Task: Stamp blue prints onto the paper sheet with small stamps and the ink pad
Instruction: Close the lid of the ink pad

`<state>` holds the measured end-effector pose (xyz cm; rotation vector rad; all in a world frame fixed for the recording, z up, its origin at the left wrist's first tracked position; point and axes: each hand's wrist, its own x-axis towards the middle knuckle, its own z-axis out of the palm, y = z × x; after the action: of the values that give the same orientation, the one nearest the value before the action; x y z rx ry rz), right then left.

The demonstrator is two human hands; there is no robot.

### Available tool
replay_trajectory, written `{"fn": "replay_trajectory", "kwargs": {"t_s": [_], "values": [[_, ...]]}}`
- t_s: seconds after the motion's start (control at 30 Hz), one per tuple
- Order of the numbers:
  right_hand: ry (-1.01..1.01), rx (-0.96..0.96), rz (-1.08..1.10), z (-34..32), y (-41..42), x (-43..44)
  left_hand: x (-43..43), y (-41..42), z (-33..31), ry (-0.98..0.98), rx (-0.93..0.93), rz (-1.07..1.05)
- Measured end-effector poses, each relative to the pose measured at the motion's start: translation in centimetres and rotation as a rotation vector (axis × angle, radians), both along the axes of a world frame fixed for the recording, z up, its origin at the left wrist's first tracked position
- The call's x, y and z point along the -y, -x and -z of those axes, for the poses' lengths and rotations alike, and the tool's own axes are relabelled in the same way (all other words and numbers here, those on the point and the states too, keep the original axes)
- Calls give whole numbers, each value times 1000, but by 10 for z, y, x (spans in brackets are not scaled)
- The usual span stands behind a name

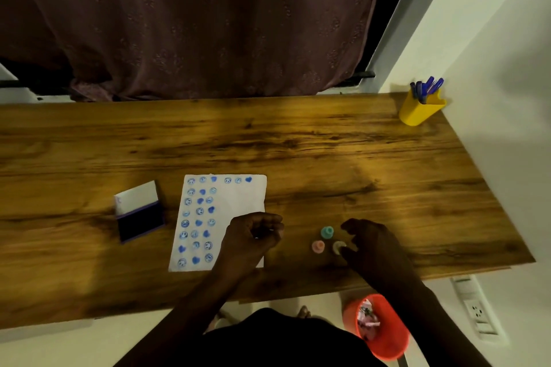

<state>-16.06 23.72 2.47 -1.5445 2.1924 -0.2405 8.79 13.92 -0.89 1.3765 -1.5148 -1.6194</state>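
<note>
A white paper sheet (pixel 235 199) lies on the wooden table (pixel 298 143), its left part filled with several blue smiley and heart prints. An open ink pad (pixel 140 223) with a dark pad and raised white lid sits to its left. Three small stamps stand right of the sheet: teal (pixel 327 232), pink (pixel 317 246) and pale yellow (pixel 338 247). My left hand (pixel 253 235) rests loosely curled on the sheet's lower right corner, holding nothing I can see. My right hand (pixel 372 244) is beside the pale yellow stamp, fingers spread and touching it.
A yellow cup (pixel 419 112) holding blue pens stands at the table's far right corner by the wall. An orange bin (pixel 384 328) sits on the floor below the front edge. A dark curtain hangs behind the table.
</note>
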Motion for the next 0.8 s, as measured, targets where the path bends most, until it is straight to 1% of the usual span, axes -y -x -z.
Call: {"fn": "replay_trajectory", "kwargs": {"t_s": [0.07,0.17,0.3,0.43,0.63,0.73,0.8], "values": [[82,40,2,-15,-3,12,4,-7,2,14,-8,-21],[185,95,-55,-34,-20,39,13,-22,4,49,-7,-67],[151,229,-138,-46,-62,74,21,-47,2,85,32,-182],[154,310,-176,-39,-108,108,29,-80,1,42,60,-322],[154,382,-244,-22,-167,156,36,-144,6,95,130,-484],[140,432,-266,-10,-193,178,44,-179,13,75,121,-556],[131,444,-290,-1,-211,191,51,-202,17,82,161,-609]]}}
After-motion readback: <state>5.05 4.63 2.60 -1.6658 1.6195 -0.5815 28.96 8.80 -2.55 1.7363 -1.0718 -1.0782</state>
